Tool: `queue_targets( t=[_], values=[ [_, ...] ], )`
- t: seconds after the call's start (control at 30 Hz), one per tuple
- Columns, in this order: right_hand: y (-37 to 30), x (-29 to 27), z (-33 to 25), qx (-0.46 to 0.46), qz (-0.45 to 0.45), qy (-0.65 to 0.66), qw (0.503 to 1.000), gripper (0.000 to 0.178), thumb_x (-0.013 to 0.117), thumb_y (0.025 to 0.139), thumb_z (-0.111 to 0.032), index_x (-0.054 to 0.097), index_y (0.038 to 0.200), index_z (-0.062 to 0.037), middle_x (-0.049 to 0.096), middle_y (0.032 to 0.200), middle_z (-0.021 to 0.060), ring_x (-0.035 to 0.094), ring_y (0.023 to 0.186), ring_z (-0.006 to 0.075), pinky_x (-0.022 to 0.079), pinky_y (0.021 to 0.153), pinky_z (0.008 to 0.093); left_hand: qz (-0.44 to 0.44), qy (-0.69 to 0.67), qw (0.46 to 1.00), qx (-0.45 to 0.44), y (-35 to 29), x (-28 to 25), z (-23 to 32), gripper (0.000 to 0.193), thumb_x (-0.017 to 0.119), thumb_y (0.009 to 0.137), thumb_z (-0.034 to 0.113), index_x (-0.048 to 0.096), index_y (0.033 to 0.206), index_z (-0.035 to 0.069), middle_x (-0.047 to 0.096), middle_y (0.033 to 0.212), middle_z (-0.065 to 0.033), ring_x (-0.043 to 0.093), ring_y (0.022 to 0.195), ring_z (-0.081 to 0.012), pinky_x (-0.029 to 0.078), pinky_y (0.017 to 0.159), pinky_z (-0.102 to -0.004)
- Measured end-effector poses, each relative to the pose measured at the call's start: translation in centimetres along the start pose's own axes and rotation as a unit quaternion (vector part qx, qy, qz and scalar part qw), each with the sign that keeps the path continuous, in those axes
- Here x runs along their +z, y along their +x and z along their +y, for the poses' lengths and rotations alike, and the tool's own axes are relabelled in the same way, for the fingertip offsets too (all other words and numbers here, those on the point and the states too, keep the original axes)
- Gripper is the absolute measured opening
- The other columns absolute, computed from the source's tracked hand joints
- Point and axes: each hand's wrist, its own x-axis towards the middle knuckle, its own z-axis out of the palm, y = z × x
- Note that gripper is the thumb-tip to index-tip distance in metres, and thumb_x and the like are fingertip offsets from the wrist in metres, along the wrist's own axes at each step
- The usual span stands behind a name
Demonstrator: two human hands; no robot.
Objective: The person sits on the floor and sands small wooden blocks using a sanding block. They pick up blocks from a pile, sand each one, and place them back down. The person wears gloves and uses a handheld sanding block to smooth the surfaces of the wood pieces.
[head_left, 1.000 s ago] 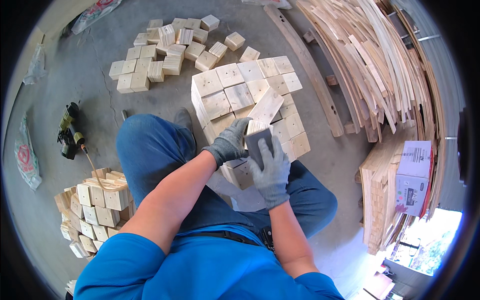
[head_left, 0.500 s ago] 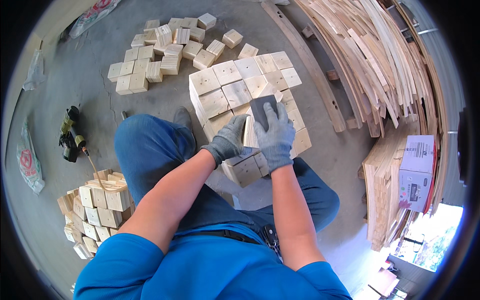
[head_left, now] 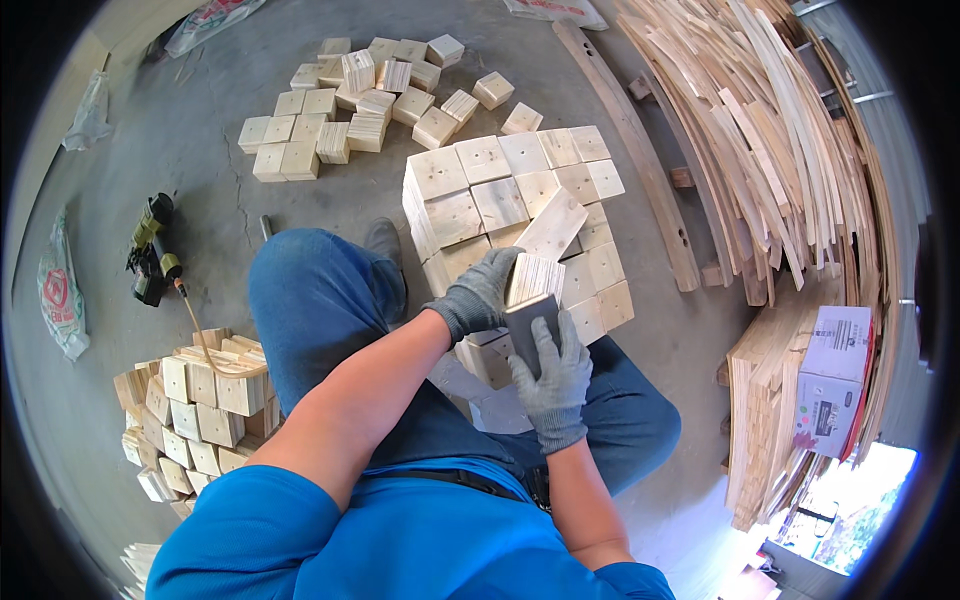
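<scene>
My gloved left hand (head_left: pixel 480 292) is closed on a pale wooden block (head_left: pixel 536 278), whose lined, layered face is turned up. In my gloved right hand (head_left: pixel 553 385) is a dark grey sanding block (head_left: pixel 524 335), flat and rectangular, lying against the wooden block's near edge. Its fingers press along the top of the sanding block. Both hands are above the near part of a tight stack of wooden blocks (head_left: pixel 500 205) in front of my knees. A short wooden board (head_left: pixel 553 225) rests aslant on that stack, just beyond the held block.
Loose wooden blocks (head_left: pixel 330 110) lie on the floor at the far left. Another block pile (head_left: pixel 205 400) stands by my left leg, with a power tool (head_left: pixel 150 250) and its hose beyond. To the right are a long beam (head_left: pixel 640 160), stacked wood strips (head_left: pixel 740 140) and a carton (head_left: pixel 832 380).
My right hand has drawn the sanding block back toward my body. The wooden block's layered face now shows upward, and the slanted board behind it is more exposed. The whole view has shifted slightly.
</scene>
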Motion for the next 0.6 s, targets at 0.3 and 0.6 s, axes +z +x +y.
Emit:
queue_targets(
  t=[0.3,0.6],
  values=[
    [7.8,1.4,2.3,0.029,0.047,-0.005,0.998,0.073,0.085,0.085,-0.029,0.061,0.153,-0.0165,0.050,0.160,0.0236,0.056,0.134,0.0464,0.046,0.112,0.0557,0.021,0.013,1.000,0.015,0.0,0.5,-0.6,0.097,0.094,0.072,0.034,0.046,0.152,0.007,0.054,0.142,-0.0243,0.055,0.134,-0.0434,0.045,0.117,-0.0458],
    [13.4,2.1,4.6,0.081,0.052,-0.027,0.995,0.069,0.081,0.088,-0.036,0.061,0.151,-0.0170,0.050,0.159,0.0210,0.062,0.122,0.0491,0.052,0.102,0.0583,0.008,0.004,1.000,0.016,0.2,0.5,0.2,0.097,0.096,0.072,0.036,0.048,0.150,0.007,0.054,0.142,-0.0219,0.054,0.136,-0.0405,0.045,0.118,-0.0436]
  ],
)
